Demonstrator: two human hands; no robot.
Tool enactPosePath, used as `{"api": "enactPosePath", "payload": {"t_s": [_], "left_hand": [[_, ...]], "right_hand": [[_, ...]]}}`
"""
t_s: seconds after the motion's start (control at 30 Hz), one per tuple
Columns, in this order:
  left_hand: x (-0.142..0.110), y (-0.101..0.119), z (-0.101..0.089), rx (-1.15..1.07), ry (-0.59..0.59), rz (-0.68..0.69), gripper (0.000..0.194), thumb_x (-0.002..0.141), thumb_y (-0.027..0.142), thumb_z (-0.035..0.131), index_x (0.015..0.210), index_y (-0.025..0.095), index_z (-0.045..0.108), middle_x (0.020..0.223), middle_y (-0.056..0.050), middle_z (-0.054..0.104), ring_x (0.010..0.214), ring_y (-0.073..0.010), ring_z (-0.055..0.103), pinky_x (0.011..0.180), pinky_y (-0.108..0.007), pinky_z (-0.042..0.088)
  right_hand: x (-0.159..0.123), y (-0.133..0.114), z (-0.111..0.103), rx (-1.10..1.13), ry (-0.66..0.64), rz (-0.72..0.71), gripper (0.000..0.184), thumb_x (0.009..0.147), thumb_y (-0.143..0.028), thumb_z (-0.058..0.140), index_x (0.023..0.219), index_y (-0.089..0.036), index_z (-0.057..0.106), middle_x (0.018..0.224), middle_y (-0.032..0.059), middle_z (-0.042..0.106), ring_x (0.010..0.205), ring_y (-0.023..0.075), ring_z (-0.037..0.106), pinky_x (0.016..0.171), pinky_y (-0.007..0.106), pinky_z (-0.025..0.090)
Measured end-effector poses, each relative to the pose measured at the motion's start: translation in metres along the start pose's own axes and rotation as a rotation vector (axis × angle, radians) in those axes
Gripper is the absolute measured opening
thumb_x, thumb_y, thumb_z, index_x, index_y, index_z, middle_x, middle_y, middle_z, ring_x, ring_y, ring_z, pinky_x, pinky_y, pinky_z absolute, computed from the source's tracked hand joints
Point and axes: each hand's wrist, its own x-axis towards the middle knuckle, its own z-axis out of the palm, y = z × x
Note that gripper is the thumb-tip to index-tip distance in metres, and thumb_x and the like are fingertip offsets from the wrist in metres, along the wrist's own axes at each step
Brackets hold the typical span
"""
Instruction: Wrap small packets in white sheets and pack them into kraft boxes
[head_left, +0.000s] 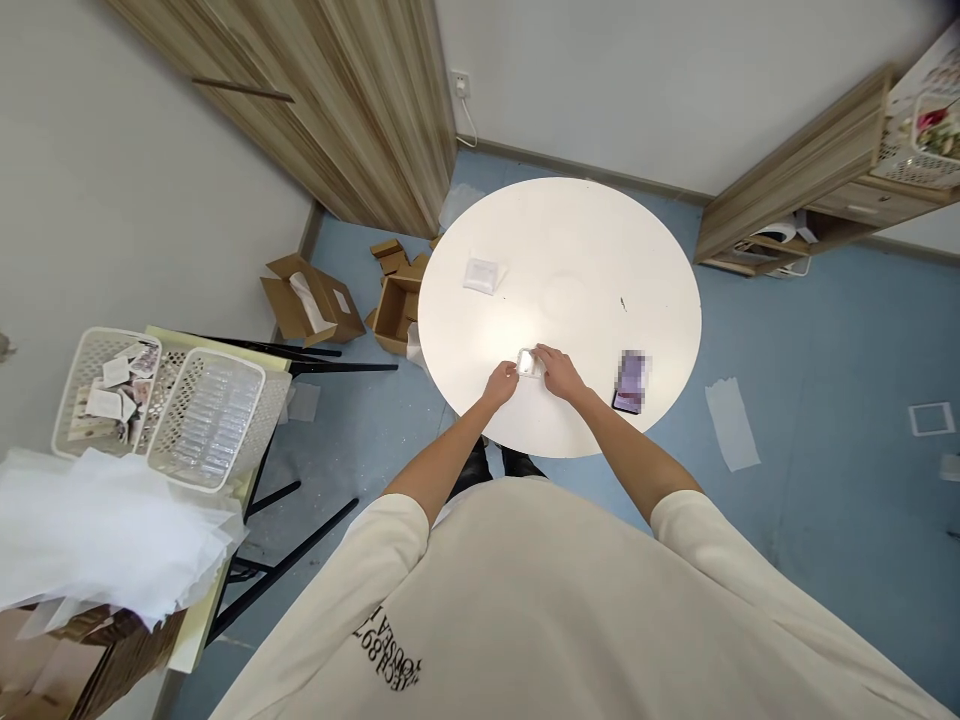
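A small, flat, pale square case [529, 364] with a shiny middle lies at the near part of the round white table [570, 240]. My left hand [501, 383] pinches its left edge with closed fingers. From the other side, my right hand [561, 374] grips the case's right edge, its fingertips over the upper corner. What is inside the case is too small to make out. Farther back on the tabletop lies a thin, translucent white packet [482, 276]. To the right of my right hand rests a phone [630, 383], partly blurred out.
On the left, a side table holds a basket of small cards [112, 400], a basket of clear plastic pieces [210, 420] and white sheets [112, 530]. Open cardboard boxes [322, 305] stand on the floor beyond. A wooden cabinet [795, 165] is at the right.
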Motion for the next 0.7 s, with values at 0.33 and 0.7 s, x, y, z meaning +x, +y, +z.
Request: {"api": "enactPosePath", "payload": {"t_s": [0.33,0.7], "left_hand": [[0.010,0.005,-0.012,0.112,-0.050,0.258,0.071,0.076,0.006,0.057,0.145,0.022,0.050,0.154,-0.012,0.053,0.136,-0.0301,0.055,0.104,-0.044,0.052],[0.021,-0.001,-0.028,0.432,-0.073,0.486,0.070,0.090,0.028,0.070,0.155,0.025,0.043,0.157,-0.012,0.051,0.139,-0.0382,0.050,0.117,-0.053,0.037]], "right_hand": [[-0.009,-0.008,0.019,-0.090,-0.032,0.072,0.059,0.090,-0.019,0.054,0.148,-0.017,0.049,0.163,0.0181,0.038,0.127,0.0372,0.054,0.100,0.054,0.049],[-0.002,-0.009,0.019,-0.084,-0.060,-0.054,0.050,0.101,-0.037,0.048,0.145,-0.015,0.054,0.160,0.0201,0.045,0.121,0.0368,0.060,0.105,0.057,0.047]]}}
